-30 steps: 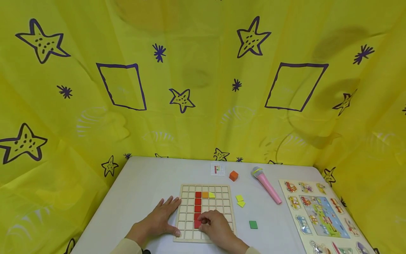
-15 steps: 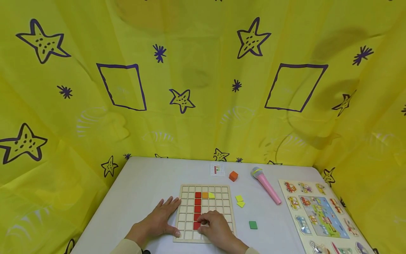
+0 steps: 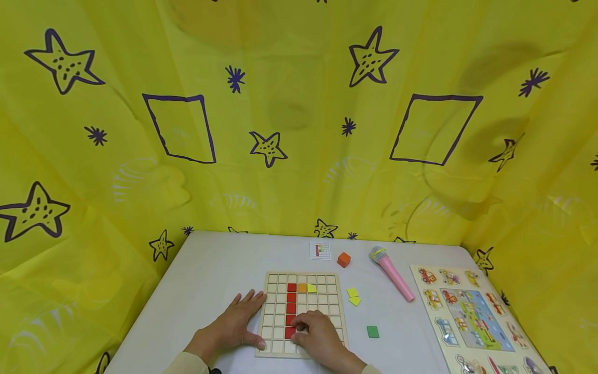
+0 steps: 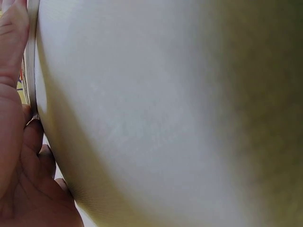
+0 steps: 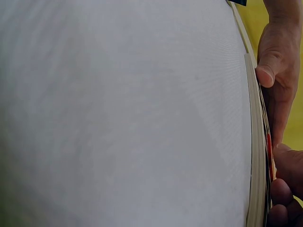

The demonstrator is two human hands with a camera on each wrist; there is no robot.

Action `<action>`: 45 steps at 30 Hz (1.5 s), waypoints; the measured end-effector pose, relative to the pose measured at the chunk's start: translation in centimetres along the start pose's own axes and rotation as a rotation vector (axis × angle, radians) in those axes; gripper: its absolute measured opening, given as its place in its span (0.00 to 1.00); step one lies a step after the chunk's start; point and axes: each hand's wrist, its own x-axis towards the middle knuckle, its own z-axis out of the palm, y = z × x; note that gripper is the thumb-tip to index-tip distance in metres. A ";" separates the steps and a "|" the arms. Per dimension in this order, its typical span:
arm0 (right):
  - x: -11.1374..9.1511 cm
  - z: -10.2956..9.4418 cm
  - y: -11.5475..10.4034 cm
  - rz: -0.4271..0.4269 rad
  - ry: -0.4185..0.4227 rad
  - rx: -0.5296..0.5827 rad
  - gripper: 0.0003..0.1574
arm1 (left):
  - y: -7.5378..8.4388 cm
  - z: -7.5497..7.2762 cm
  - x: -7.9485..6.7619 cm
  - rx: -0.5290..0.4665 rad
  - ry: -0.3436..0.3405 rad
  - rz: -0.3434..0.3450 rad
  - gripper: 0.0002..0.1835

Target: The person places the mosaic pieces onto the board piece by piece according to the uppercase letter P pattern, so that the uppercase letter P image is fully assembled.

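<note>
On the white table (image 3: 210,270), near its front edge, we see the wooden grid board (image 3: 301,311) with both hands at it; the left hand (image 3: 233,324) lies flat beside the board's left edge, fingers straight and spread, the thumb touching the board's near left corner, grasping nothing; the right hand (image 3: 317,335) rests on the board's near part, its fingers curled on a red tile (image 3: 290,332) at the foot of the red column (image 3: 291,303). Compared with the picture a second ago, the red tile now sits squarer in its cell, in line with the column above it, and the right hand has crept slightly toward the near edge; the left hand has stayed put. An orange tile (image 3: 302,286) and a yellow tile (image 3: 312,287) sit beside the column's top; off the board lie two yellow tiles (image 3: 353,296), a green tile (image 3: 372,331), an orange cube (image 3: 343,259), a pattern card (image 3: 320,250), a pink toy microphone (image 3: 392,272) and a vehicle puzzle (image 3: 467,311).

The head view alone gives this layout; the wrist views are mostly blurred table. The right wrist view adds the board edge-on, a sliver of red at its rim, with the left thumb against it; the left wrist view shows only that palm low against the table and the thumb at the board's edge.
</note>
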 end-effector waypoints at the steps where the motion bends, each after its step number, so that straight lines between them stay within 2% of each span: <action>1: 0.0 0.0 0.0 0.003 0.003 0.005 0.11 | 0.0 0.0 0.0 -0.001 0.000 0.000 0.66; 10: -0.2 -0.4 -0.2 0.066 0.002 0.091 0.10 | -0.2 0.0 -0.2 -0.001 0.011 0.033 0.66; 14: -0.1 -0.9 0.1 0.076 0.004 0.160 0.11 | -0.2 0.0 -0.3 -0.007 0.020 0.051 0.66; 19: 0.0 -2.0 0.9 0.088 0.008 0.176 0.12 | -0.1 0.0 -0.3 -0.002 0.021 0.051 0.66; 27: -0.1 -5.4 2.4 0.169 0.079 0.163 0.15 | -0.1 -0.1 -0.2 0.004 0.017 0.038 0.67; 32: -0.7 -7.8 3.4 0.265 0.156 0.149 0.15 | -0.2 -0.1 -0.1 0.011 0.012 0.037 0.67; 36: -1.3 -9.8 4.5 0.324 0.187 0.130 0.16 | -0.2 0.0 -0.1 0.001 0.010 0.031 0.67; 39: -2.1 -11.4 5.7 0.332 0.167 0.115 0.18 | -0.1 0.0 -0.2 -0.002 0.010 0.029 0.67; 45: -4.1 -14.0 8.4 0.323 0.055 0.045 0.23 | 0.0 -0.1 -0.1 0.000 0.009 0.022 0.67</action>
